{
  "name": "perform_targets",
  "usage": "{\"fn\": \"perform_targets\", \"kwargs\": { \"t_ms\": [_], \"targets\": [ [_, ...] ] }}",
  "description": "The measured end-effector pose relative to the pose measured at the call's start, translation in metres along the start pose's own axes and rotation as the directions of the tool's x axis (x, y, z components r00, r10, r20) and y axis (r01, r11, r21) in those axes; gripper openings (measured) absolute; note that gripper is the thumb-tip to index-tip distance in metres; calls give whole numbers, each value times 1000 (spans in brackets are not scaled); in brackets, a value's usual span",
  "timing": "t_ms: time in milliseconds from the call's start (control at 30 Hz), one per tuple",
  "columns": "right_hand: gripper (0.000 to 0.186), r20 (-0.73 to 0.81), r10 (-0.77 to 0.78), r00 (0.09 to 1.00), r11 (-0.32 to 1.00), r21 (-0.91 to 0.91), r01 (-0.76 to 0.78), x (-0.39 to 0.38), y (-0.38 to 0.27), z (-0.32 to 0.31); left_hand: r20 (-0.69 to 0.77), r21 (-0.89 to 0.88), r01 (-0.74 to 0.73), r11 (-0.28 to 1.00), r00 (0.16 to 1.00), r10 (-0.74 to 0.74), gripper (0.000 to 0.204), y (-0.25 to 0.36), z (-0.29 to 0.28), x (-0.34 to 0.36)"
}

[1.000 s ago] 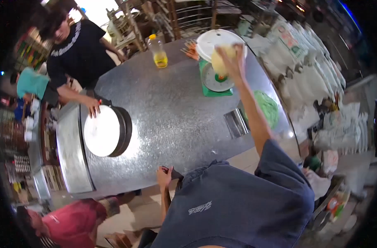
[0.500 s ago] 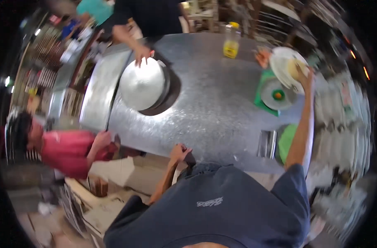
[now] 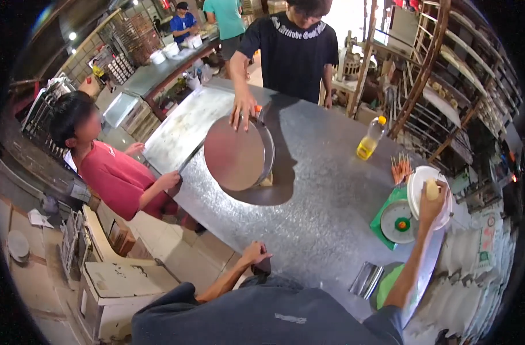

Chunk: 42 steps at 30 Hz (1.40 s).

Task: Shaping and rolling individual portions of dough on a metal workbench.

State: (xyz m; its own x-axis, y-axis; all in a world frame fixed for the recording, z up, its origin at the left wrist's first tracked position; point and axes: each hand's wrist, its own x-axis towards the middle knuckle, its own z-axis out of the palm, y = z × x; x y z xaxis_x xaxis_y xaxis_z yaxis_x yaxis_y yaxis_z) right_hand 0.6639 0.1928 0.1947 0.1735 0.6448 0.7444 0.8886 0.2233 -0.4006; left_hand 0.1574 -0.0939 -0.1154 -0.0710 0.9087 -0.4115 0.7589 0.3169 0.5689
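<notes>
My right hand [image 3: 432, 201] is closed on a pale dough lump [image 3: 432, 187] over the white pan [image 3: 416, 181] of a green dial scale [image 3: 383, 218]. My left hand [image 3: 255, 253] is curled at the table's near edge, beside something dark that I cannot make out. By my right forearm lie a metal bench scraper [image 3: 363, 279] and a green round thing [image 3: 389, 283] on the steel table [image 3: 314, 241]. Orange sticks [image 3: 401, 171] and a bottle of yellow liquid [image 3: 366, 144] are behind the scale.
A co-worker in black [image 3: 294, 57] has a hand on a large round metal pan [image 3: 231, 155]. A person in red [image 3: 113, 178] stands at the left edge. Racks [image 3: 458, 69] fill the back right, white sacks [image 3: 472, 253] the right, a pale cabinet [image 3: 115, 287] the lower left.
The view has swung round, so more of the room shows. My right hand stays at the scale's pan with the dough. The person in red now stands more upright at the table's left edge.
</notes>
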Motion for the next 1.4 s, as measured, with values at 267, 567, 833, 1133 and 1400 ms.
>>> {"fn": "perform_targets", "kwargs": {
  "t_ms": [267,567,833,1133,1400],
  "targets": [
    [45,577,324,750,824,217,-524,-153,-75,31,-69,-19,-9,1000,998,7,50,15,-11,-13],
    [81,596,423,683,903,-337,-266,-302,-21,70,-74,-94,7,996,997,-14,44,27,-17,-22],
    [52,493,669,556,707,-189,-682,-332,29,81,-59,-73,66,995,996,-70,44,24,-13,-19],
    [40,569,549,612,581,266,-769,-291,-42,73,-15,-201,-43,979,999,40,45,34,-18,-11],
    [34,865,310,395,450,233,-862,-242,-131,2,-232,-347,-480,806,876,422,94,145,-33,-8]
  ]
}}
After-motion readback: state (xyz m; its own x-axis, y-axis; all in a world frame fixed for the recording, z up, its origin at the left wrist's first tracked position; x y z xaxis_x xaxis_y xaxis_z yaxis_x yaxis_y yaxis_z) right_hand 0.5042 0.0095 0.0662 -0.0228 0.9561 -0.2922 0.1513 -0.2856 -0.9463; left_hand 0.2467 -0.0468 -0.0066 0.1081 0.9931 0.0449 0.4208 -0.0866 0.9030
